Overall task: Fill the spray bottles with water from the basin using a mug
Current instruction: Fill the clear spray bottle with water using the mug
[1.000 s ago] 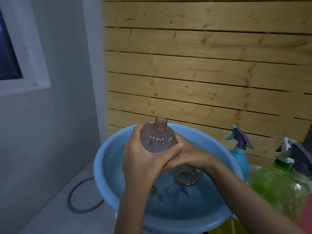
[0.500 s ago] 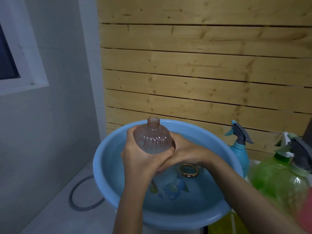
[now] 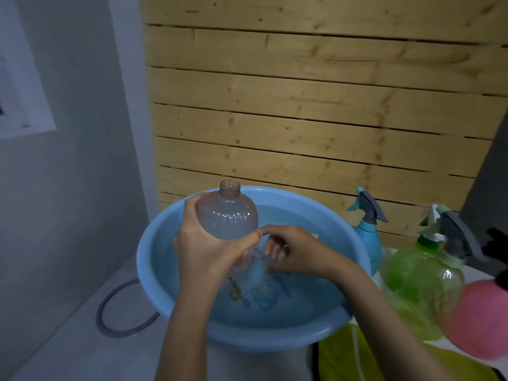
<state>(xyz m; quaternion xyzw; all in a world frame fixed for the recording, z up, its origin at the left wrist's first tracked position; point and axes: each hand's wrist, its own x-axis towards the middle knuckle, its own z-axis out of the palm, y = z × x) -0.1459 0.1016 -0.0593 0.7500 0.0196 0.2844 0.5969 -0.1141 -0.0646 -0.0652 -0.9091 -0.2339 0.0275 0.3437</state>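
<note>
My left hand (image 3: 203,251) grips a clear, ribbed spray bottle (image 3: 226,215) with no cap, holding it upright over the left side of the blue basin (image 3: 275,339). The basin holds water. My right hand (image 3: 297,251) reaches into the basin just right of the bottle, its fingers curled round a faint clear mug (image 3: 254,270) at the water's surface. Its thumb touches my left thumb. Most of the mug is hidden by both hands.
A blue spray bottle (image 3: 368,243) with a grey trigger stands right of the basin, then two green spray bottles (image 3: 404,268) and a pink round object (image 3: 478,317). A yellow cloth (image 3: 343,358) lies in front. A grey hose (image 3: 110,317) loops on the floor at left. A wooden slat wall (image 3: 302,119) stands behind.
My right hand left the bottle's side and dropped into the basin, covering the gold-rimmed mug. The bottle stayed in my left hand, shifting slightly left.
</note>
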